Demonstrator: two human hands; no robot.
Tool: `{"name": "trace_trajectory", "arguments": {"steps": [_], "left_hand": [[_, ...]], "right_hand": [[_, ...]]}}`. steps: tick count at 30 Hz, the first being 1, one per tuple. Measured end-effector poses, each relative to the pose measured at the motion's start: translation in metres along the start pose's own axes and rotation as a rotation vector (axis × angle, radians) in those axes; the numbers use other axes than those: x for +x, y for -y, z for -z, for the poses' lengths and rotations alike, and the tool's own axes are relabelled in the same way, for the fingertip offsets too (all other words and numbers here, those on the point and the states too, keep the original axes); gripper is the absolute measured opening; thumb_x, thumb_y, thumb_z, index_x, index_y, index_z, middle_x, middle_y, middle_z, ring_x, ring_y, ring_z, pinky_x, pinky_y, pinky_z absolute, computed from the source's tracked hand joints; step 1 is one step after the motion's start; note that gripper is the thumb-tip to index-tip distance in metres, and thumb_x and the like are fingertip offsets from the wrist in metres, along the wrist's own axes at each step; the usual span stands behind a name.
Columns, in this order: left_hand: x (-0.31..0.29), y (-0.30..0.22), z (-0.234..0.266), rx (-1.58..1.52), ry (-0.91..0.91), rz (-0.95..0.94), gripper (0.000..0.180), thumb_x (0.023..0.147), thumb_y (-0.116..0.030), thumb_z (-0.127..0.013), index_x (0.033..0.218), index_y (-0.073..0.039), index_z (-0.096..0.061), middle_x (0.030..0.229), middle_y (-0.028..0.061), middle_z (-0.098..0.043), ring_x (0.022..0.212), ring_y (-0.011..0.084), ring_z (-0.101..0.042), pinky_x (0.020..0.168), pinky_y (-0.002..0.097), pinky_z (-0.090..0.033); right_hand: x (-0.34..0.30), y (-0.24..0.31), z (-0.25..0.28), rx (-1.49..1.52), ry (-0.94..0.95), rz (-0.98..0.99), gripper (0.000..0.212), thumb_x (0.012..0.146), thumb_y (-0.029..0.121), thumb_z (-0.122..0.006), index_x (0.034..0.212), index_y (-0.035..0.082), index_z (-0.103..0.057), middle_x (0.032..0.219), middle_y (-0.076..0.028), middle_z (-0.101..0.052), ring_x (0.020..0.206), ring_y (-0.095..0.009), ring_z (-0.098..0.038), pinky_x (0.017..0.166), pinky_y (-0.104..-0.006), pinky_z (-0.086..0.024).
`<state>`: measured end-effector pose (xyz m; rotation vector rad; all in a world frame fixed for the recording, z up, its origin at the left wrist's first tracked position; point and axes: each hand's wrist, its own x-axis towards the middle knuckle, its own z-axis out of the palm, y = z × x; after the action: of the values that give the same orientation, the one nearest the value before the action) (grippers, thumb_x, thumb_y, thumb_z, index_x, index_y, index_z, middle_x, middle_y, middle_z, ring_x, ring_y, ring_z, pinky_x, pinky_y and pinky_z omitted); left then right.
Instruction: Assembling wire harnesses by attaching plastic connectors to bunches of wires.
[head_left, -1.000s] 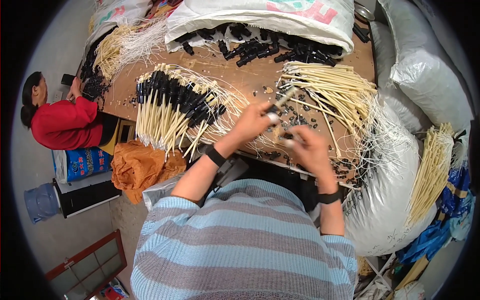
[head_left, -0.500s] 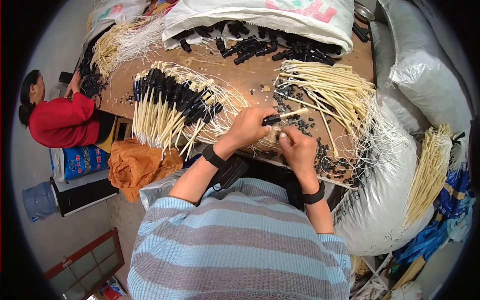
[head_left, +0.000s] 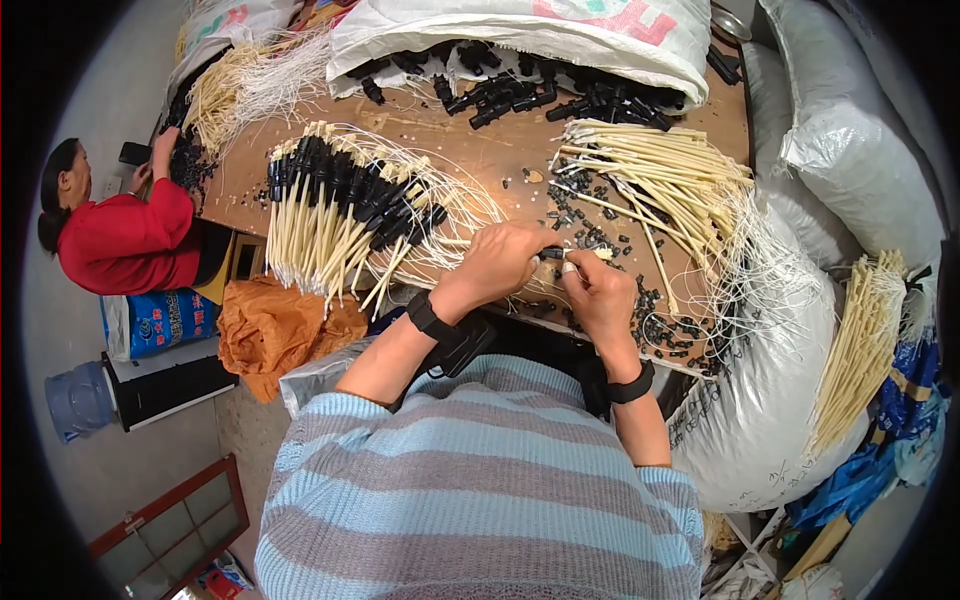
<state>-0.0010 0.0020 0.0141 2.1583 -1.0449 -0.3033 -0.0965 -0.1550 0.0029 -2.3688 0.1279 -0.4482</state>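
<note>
My left hand (head_left: 500, 262) is closed on a black plastic fitting (head_left: 551, 253), held just above the near edge of the table. A short cream rod end (head_left: 602, 253) shows to the right of the fitting. My right hand (head_left: 602, 296) is closed in a pinch beside it, thumb close to the fitting; what its fingertips grip is hidden. Left of my hands lies a bundle of cream rods with black fittings and thin white wires (head_left: 345, 195). Another pile of cream rods (head_left: 655, 165) sits at the right, small black parts (head_left: 650, 315) scattered beside it.
A white woven sack (head_left: 520, 35) spills black fittings (head_left: 500, 95) at the table's far side. Full sacks (head_left: 770, 400) crowd the right edge. At the far left a person in red (head_left: 130, 235) handles small dark parts. Orange cloth (head_left: 285, 330) hangs by the near left edge.
The black fitting and its cream rod have dropped lower and turned, with less rod showing. My hands have come closer together. The person in red has raised a hand.
</note>
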Motion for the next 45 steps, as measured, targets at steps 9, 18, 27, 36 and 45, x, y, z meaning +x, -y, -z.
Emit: {"name": "trace_trajectory", "arguments": {"steps": [9, 18, 27, 36, 45], "left_hand": [[-0.001, 0.008, -0.009, 0.0, -0.091, -0.054, 0.035, 0.071, -0.001, -0.052, 0.102, -0.008, -0.066, 0.091, 0.0147, -0.067, 0.088, 0.0357, -0.063, 0.074, 0.0452, -0.051], [-0.005, 0.006, -0.006, -0.02, 0.023, 0.016, 0.041, 0.069, 0.001, -0.054, 0.109, -0.007, -0.064, 0.094, 0.0177, -0.066, 0.091, 0.038, -0.062, 0.08, 0.0465, -0.049], [-0.002, 0.01, -0.009, -0.097, 0.079, 0.012, 0.042, 0.07, -0.001, -0.054, 0.111, -0.007, -0.063, 0.095, 0.0199, -0.066, 0.092, 0.0389, -0.061, 0.081, 0.0468, -0.048], [-0.001, 0.0, -0.011, -0.123, 0.088, 0.037, 0.041, 0.072, -0.003, -0.053, 0.113, -0.005, -0.06, 0.095, 0.0198, -0.065, 0.089, 0.0374, -0.062, 0.081, 0.0446, -0.048], [0.01, -0.003, -0.013, -0.653, 0.065, 0.311, 0.035, 0.075, -0.004, -0.06, 0.11, 0.0, -0.063, 0.085, 0.0045, -0.064, 0.078, 0.0124, -0.059, 0.071, 0.0269, -0.047]], "right_hand": [[-0.003, 0.002, -0.001, -0.362, 0.016, 0.107, 0.01, 0.078, 0.014, -0.066, 0.087, 0.013, -0.066, 0.059, -0.01, -0.059, 0.052, -0.028, -0.061, 0.047, -0.0377, -0.046], [-0.005, -0.003, 0.0, -0.042, -0.03, 0.09, 0.01, 0.076, 0.012, -0.066, 0.086, 0.011, -0.065, 0.061, -0.011, -0.059, 0.051, -0.029, -0.061, 0.047, -0.0383, -0.046], [-0.002, 0.0, 0.008, 0.191, 0.067, -0.106, 0.014, 0.079, 0.009, -0.065, 0.093, 0.008, -0.068, 0.06, -0.014, -0.058, 0.052, -0.03, -0.06, 0.049, -0.0365, -0.044], [-0.009, -0.009, 0.0, 0.23, -0.027, 0.014, 0.008, 0.086, 0.006, -0.062, 0.094, 0.004, -0.063, 0.06, -0.007, -0.055, 0.051, -0.011, -0.05, 0.049, -0.0263, -0.041], [-0.012, -0.001, 0.004, 0.233, -0.07, -0.023, 0.013, 0.083, 0.007, -0.064, 0.096, 0.007, -0.064, 0.072, -0.012, -0.063, 0.061, -0.028, -0.064, 0.054, -0.0351, -0.047]]}}
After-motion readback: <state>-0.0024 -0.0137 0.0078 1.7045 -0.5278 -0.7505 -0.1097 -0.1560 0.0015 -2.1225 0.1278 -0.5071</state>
